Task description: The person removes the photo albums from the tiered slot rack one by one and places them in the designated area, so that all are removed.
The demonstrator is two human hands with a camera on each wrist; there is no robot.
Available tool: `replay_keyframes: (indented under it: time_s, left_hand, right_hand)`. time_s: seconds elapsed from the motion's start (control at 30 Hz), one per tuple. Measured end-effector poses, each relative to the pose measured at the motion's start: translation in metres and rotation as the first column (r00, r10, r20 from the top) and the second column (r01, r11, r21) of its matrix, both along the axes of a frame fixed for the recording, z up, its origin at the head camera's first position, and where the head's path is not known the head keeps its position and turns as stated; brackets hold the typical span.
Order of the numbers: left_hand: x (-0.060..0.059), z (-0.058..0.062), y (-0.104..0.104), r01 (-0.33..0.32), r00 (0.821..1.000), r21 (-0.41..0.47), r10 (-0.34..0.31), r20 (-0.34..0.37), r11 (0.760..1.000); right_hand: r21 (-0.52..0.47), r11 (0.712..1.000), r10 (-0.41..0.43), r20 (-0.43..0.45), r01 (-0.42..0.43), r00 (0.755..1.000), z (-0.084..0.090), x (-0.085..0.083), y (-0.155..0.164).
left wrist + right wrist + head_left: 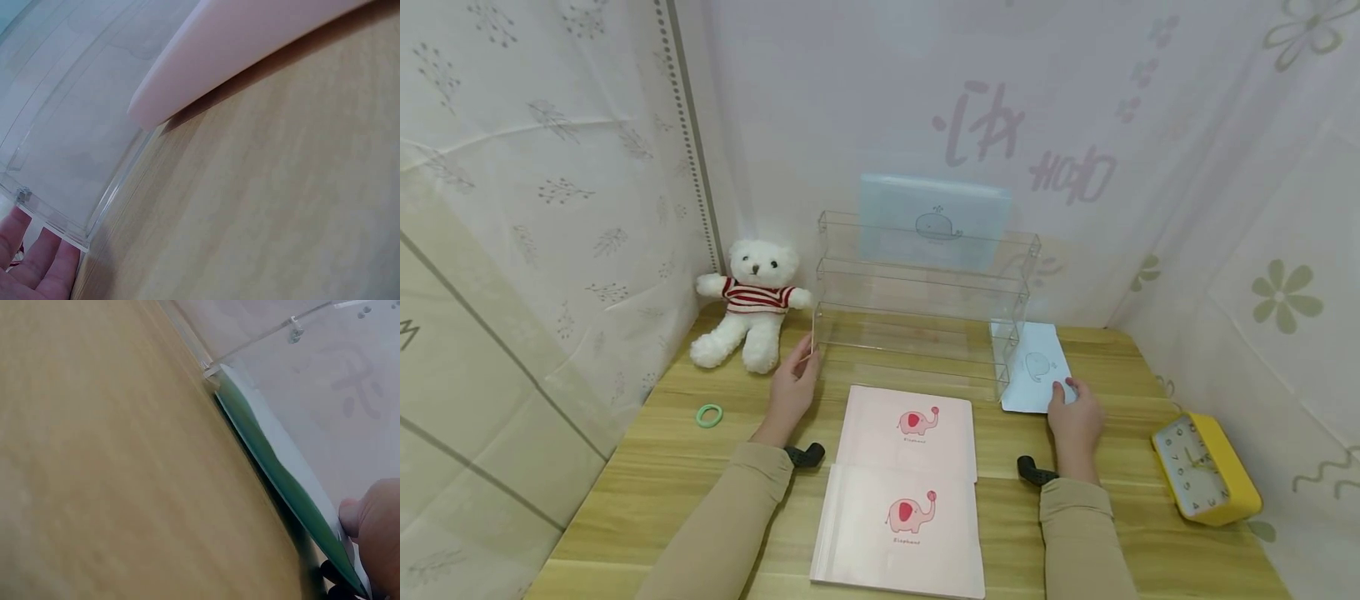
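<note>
Two pink notebooks (pixel 904 492), flat, matte covers, each printed with a red elephant; caption too small to read. Left hand (pixel 792 390): fingers straight, touching the left end of the clear acrylic tiered rack (pixel 917 321). Right hand (pixel 1075 423): fingers pinching the near edge of the pale blue whale notebook (pixel 1036 375), flat on the wood-grain counter (pixel 647 467) beside the rack's right end. Second blue whale notebook (pixel 934 212), upright behind the rack.
</note>
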State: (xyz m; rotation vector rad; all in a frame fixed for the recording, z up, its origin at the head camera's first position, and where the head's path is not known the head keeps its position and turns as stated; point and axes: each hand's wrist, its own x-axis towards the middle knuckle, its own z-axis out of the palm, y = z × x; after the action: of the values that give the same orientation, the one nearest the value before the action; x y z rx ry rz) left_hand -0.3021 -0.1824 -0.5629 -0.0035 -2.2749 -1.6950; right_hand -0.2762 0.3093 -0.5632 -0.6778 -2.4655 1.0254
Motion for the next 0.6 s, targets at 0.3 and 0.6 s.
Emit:
replay_keyframes:
  time_s: [0.3, 0.6]
  left_hand:
    - [-0.0009, -0.0001, -0.0002, -0.001, 1.000, -0.004, 0.001, -0.018, 1.000]
    - [-0.0005, -0.0001, 0.0001, -0.006, 1.000, -0.009, 0.006, -0.020, 1.000]
  right_hand:
    - [0.054, 0.998, -0.015, 0.031, 0.013, 0.999, 0.0019, 0.0011, -0.0084]
    - [0.148, 0.989, 0.002, 0.041, -0.008, 0.999, -0.0008, 0.0001, -0.0107]
